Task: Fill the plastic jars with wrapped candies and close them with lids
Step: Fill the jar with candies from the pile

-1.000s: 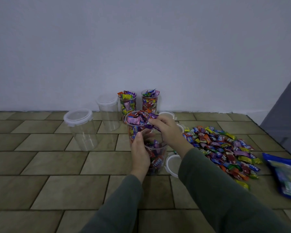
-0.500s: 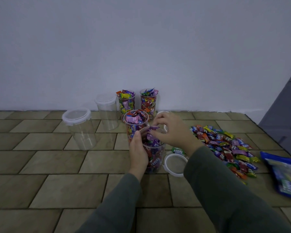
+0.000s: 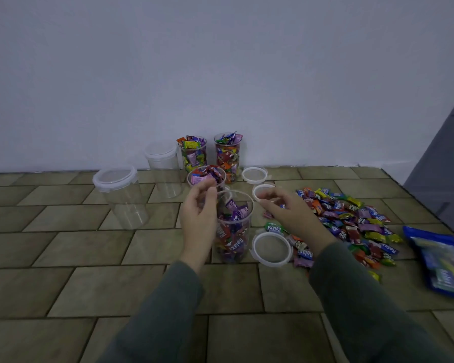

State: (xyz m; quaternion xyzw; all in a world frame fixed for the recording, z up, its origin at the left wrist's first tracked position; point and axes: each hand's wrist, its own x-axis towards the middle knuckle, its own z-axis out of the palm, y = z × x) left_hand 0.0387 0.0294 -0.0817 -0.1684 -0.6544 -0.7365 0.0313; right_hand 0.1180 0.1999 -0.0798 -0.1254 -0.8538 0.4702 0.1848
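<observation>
The step in hand looks like filling: the nearest jar [image 3: 233, 231] stands upright on the tiled floor [image 3: 63, 247], open at the top and packed with wrapped candies to a little below its rim, so a handful or two more would finish it. The left hand [image 3: 198, 218] hovers just beside the jar's left wall with its fingers loosely curled and nothing between them; whether it touches the plastic I cannot tell. The right hand [image 3: 288, 218] is out to the jar's right, over the near edge of the candy pile [image 3: 351, 221], fingers relaxed and apparently empty — though its underside is hidden. Three more jars behind are heaped full and have no lids on: one [image 3: 207, 179] just behind the near jar, two [image 3: 193, 155] [image 3: 228, 155] by the wall. Two empty jars [image 3: 121, 197] [image 3: 164, 171] with lids on stand to the left. Loose lids lie near — one [image 3: 271, 248] just right of the near jar, two further back [image 3: 262, 192] [image 3: 254, 175]. A blue bag [image 3: 440, 263] lies at far right. The next move probably calls for scooping more candies, then pressing the near lid down squarely.
</observation>
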